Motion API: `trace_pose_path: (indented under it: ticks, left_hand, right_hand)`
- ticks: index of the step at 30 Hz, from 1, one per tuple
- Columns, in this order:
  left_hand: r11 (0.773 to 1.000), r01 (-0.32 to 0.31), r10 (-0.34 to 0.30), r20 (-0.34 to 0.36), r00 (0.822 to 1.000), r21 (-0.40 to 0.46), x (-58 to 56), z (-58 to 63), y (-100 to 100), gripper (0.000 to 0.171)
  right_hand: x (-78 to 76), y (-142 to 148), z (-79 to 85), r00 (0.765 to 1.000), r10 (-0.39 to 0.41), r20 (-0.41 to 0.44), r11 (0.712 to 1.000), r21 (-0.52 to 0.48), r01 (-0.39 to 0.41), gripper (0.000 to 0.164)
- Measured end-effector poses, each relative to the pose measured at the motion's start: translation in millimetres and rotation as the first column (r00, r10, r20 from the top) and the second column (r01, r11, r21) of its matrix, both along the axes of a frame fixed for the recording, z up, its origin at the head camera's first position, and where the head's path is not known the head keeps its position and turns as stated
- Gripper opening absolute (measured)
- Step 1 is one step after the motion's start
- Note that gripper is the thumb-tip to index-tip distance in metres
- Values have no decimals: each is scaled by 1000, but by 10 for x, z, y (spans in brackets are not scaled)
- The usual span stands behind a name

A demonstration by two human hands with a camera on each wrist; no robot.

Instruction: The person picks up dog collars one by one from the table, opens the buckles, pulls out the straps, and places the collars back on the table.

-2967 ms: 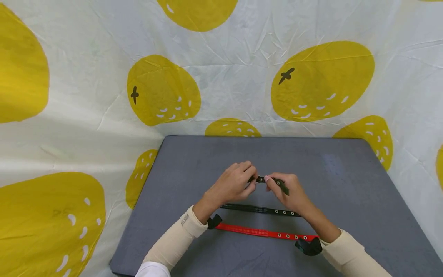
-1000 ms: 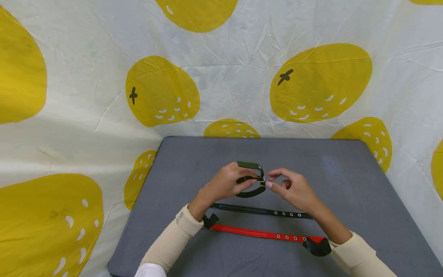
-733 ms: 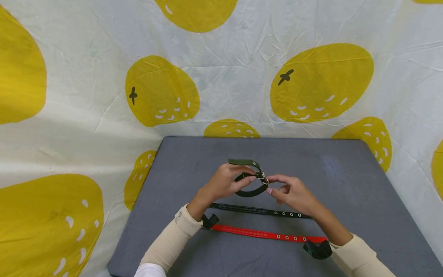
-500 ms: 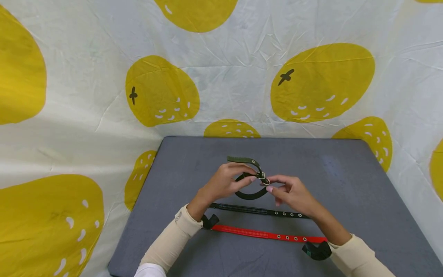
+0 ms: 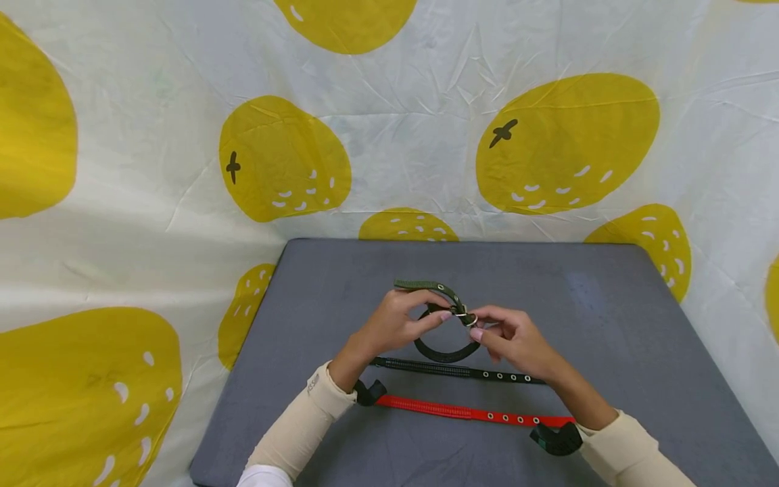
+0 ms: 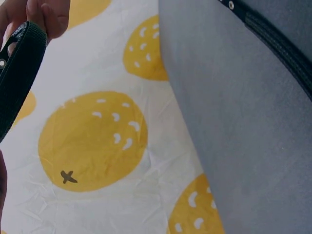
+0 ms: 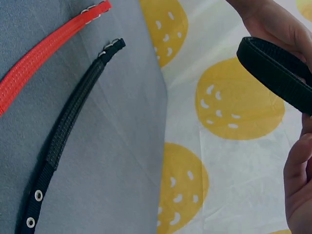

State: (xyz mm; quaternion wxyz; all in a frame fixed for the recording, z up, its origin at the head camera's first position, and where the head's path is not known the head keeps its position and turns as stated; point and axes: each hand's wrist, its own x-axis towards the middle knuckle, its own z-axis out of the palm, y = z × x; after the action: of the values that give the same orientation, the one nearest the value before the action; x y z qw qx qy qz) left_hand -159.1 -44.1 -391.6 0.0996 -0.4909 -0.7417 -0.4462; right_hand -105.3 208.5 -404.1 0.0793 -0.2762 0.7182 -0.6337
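Observation:
A dark green dog collar (image 5: 446, 356), bent into a loop, is held up over the table in both hands. Its eyeleted strap end (image 5: 420, 285) passes the buckle and curves back above my left hand (image 5: 398, 319), whose thumb and finger pinch the collar just left of the buckle. At the metal ring beside the buckle, my right hand (image 5: 514, 339) pinches the collar between thumb and forefinger. The right wrist view shows the loop (image 7: 273, 73) from the side, the buckle cut off by the frame. In the left wrist view the padded band (image 6: 24, 78) shows at the left edge.
On the grey table (image 5: 341, 270), a black collar (image 5: 426, 367) and a red collar (image 5: 426, 407) lie stretched out roughly parallel, nearer me. Black wrist straps hang at both cuffs. A white cloth with yellow fruit prints (image 5: 414, 162) hangs behind the table.
The strap end, earlier between both hands, has come up over my left hand as the collar became a loop. My right hand, apart a second ago, has taken hold near the ring.

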Motion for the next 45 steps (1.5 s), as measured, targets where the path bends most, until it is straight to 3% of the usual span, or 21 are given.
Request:
trace_pose_path:
  ticks: [7,18,23,29,34,37,42,45]
  left_hand:
    - [1000,-24,24,8,1000,16,34,28,17,14]
    - [987,-156,153,110,982,26,66,22,26,15]
    - [985,-166,159,125,979,42,72,12,27,15]
    - [989,-145,141,125,982,23,63,29,25,15]
    - [995,-96,98,105,990,-26,56,49,7,17]
    - [995,-88,91,75,993,-41,53,47,-9,18]
    - [989,-126,125,-22,992,-78,57,34,-37,23]
    - [978,-183,171,-119,978,-97,69,16,-60,27]
  right_hand:
    - [1,64,28,999,27,-31,999,37,-26,27]
    - [6,134,20,996,16,-87,1000,-2,-16,39]
    - [3,145,21,997,6,-83,1000,3,-6,35]
    - [-18,95,54,998,52,-29,998,-36,-53,29]
    - [-46,35,85,990,89,106,994,-76,-81,23]
    - [-57,11,87,987,62,151,997,-60,-53,25]
    - [-69,-26,85,985,-17,173,1000,1,17,26]
    - [-69,-37,76,985,-46,167,999,7,45,25]
